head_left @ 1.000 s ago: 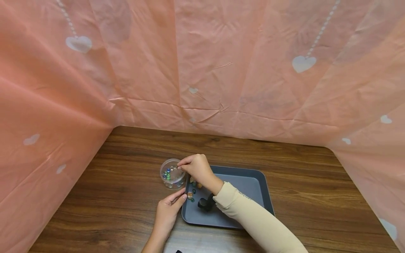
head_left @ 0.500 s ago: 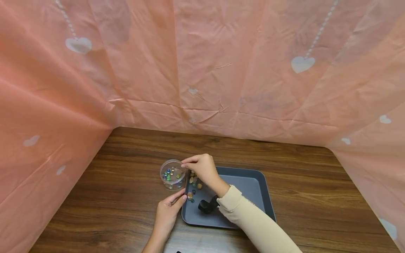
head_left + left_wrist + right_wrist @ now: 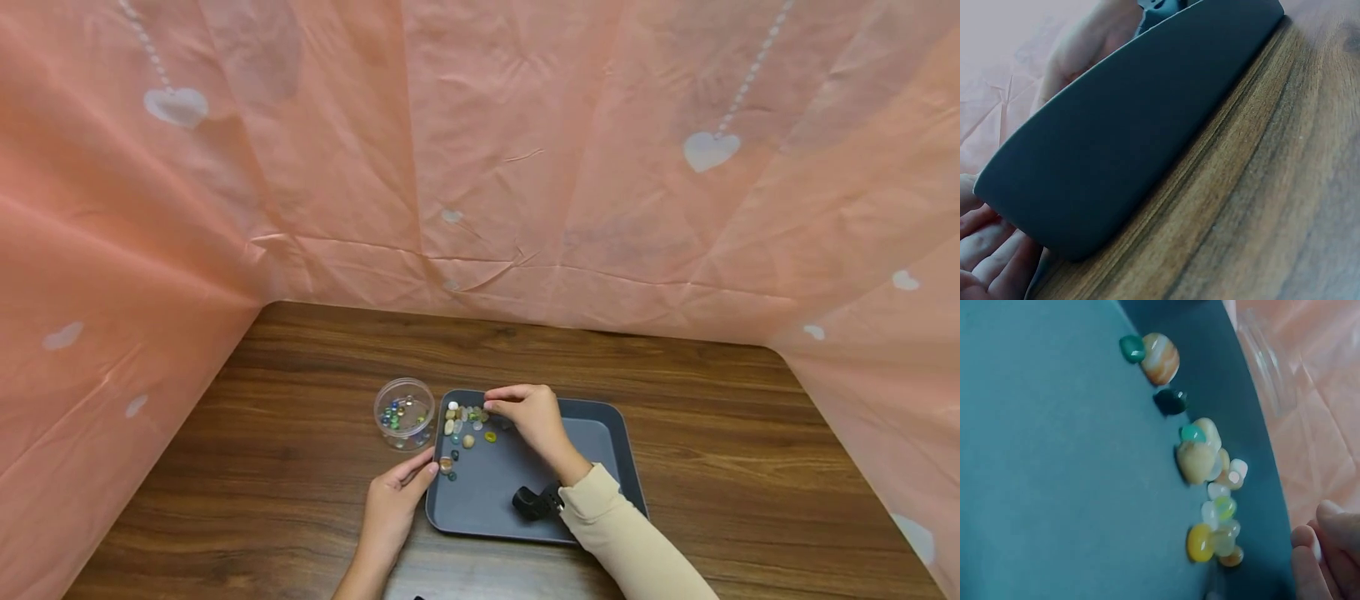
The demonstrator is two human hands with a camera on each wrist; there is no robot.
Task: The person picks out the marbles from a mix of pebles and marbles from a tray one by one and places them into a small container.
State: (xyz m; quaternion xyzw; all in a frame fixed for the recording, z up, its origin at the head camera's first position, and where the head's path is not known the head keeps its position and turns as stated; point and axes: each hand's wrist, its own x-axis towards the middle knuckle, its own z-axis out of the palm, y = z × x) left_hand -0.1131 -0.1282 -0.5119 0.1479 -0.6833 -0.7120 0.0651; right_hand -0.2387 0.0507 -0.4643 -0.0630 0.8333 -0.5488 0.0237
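Note:
A dark grey tray [image 3: 600, 433] lies on the wooden table. Several small coloured stones [image 3: 463, 423] are clustered in its far left corner and show close up in the right wrist view [image 3: 1210, 481]. A clear round jar [image 3: 404, 412] with several glass beads stands just left of the tray. My right hand [image 3: 525, 410] hovers over the tray with loosely curled fingers. Its fingertips [image 3: 1316, 550] are just right of the stones, and nothing shows between them. My left hand [image 3: 397, 500] rests with straight fingers [image 3: 985, 250] against the tray's left rim [image 3: 1135, 125].
Pink plastic sheeting [image 3: 480, 167] with white hearts walls the table at the back and on both sides. Bare wood [image 3: 300, 467] lies left of the jar and right of the tray. A black device [image 3: 532, 502] is strapped at my right wrist.
My right hand has moved from over the jar's rim rightward and down to the stones in the tray. The left hand and the tray have stayed put.

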